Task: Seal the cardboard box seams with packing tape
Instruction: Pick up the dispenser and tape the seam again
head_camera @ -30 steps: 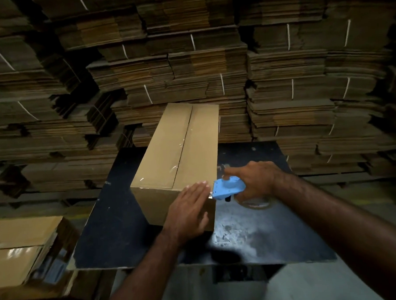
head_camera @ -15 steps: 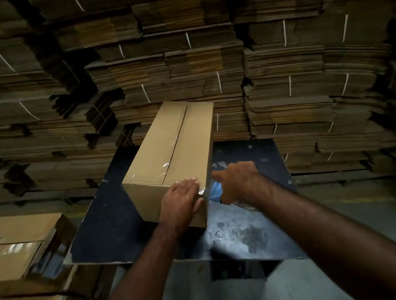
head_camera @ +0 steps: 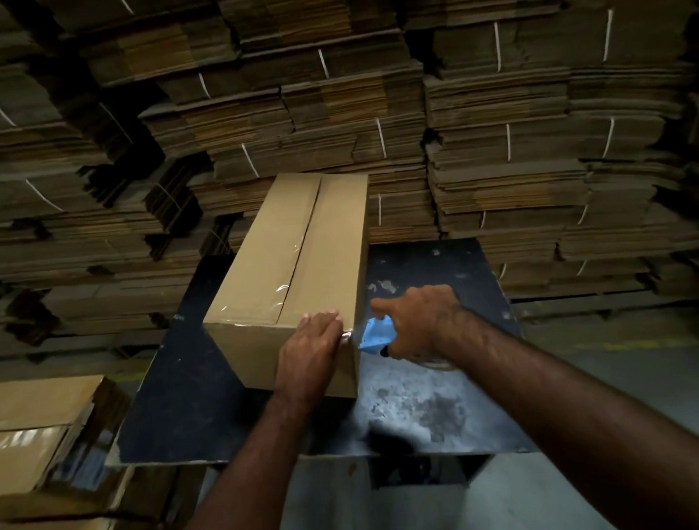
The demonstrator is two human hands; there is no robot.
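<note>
A long brown cardboard box lies on a dark table, its closed top flaps meeting in a seam that runs away from me. Clear tape glints along the near top edge. My left hand lies flat with fingers together against the box's near right corner, over the tape end. My right hand grips a blue tape dispenser just right of that corner. A short strip of clear tape stretches from the dispenser to the box. The tape roll is mostly hidden under my right hand.
Tall stacks of flattened, strapped cardboard fill the whole background behind the table. More taped boxes stand at the lower left beside the table. The table top right of the box is scuffed and bare. Grey floor shows at the right.
My right hand with the dispenser has drawn closer to the box's right corner and turned. My left hand has stayed pressed on the corner. The view has shifted slightly.
</note>
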